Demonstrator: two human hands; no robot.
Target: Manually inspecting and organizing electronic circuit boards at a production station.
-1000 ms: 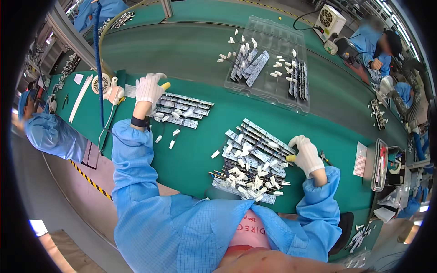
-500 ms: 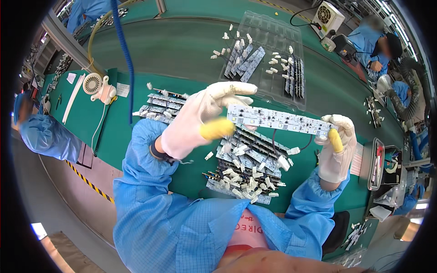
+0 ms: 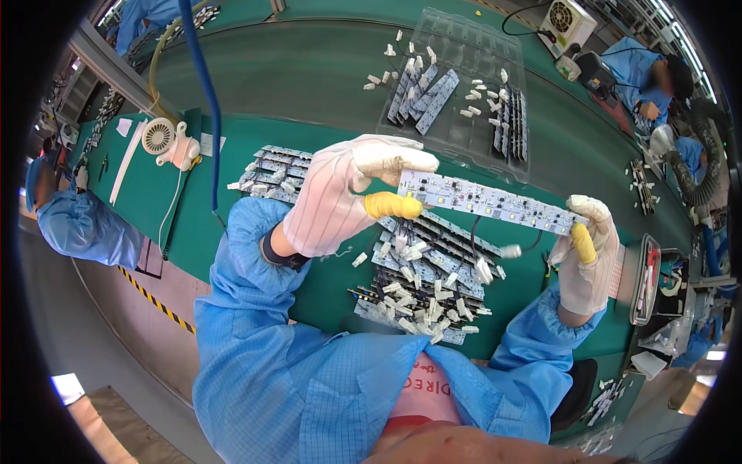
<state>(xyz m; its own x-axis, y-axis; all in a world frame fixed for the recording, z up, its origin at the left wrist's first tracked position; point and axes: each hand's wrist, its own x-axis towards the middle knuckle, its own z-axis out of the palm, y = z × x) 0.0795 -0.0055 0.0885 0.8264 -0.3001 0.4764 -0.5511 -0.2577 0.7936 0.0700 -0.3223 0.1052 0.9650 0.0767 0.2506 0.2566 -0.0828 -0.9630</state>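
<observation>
A long white circuit board [image 3: 491,203] is held up across the space in front of me, its component side towards me, dipping to the right. My left hand [image 3: 340,189], in a striped white glove, grips its left end between the yellow-capped thumb and the fingers. The right end is pinched by my right hand [image 3: 589,251], also gloved, with a yellow cover on its thumb. Dark leads with a white connector [image 3: 511,251] hang beneath the board. Under it lies a pile of similar boards [image 3: 425,271] with many white connectors.
More boards [image 3: 278,172] lie beyond my left forearm. A clear plastic tray [image 3: 471,39] with boards stands at the back. On the left are a small white fan [image 3: 160,137] and a hanging blue hose [image 3: 207,100]. A tool tray [image 3: 646,278] is at right. Co-workers sit on both sides.
My left thumb and fingers have closed in on the board's left end. The board and both hands have shifted slightly to the right in view.
</observation>
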